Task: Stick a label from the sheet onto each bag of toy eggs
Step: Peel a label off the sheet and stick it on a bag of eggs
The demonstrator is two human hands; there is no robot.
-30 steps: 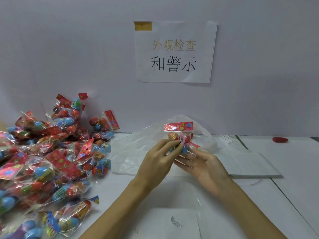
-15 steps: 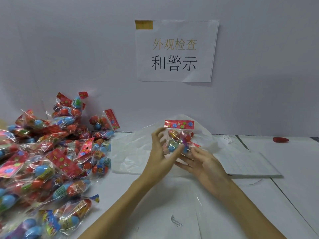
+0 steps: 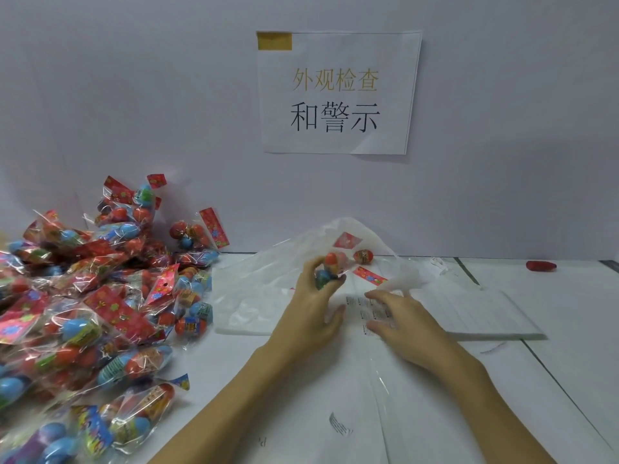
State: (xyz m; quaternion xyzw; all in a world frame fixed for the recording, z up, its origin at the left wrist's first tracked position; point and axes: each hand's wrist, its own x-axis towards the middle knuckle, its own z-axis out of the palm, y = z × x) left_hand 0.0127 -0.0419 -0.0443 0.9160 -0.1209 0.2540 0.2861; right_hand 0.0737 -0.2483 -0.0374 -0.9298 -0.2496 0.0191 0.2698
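My left hand (image 3: pixel 311 306) grips one clear bag of toy eggs (image 3: pixel 330 267) at its lower end, held just above the table; the bag is blurred and its red header card (image 3: pixel 346 241) tilts away toward the wall. My right hand (image 3: pixel 407 324) lies low to the right of it, its fingers stretched out onto the white label sheet (image 3: pixel 371 313), touching the printed labels. The sheet tops a flat stack of white sheets (image 3: pixel 475 316). A big pile of bagged toy eggs (image 3: pixel 100 296) fills the table's left side.
A large crumpled clear plastic bag (image 3: pixel 254 289) lies behind my hands, with another egg (image 3: pixel 363 256) and a red header (image 3: pixel 370 275) showing through it. A small red object (image 3: pixel 541 265) lies at the far right by the wall. A paper sign (image 3: pixel 338 92) hangs on the wall.
My right hand has let go of the bag and dropped onto the label sheet. My left hand alone keeps the bag, which has tipped back and sunk lower.
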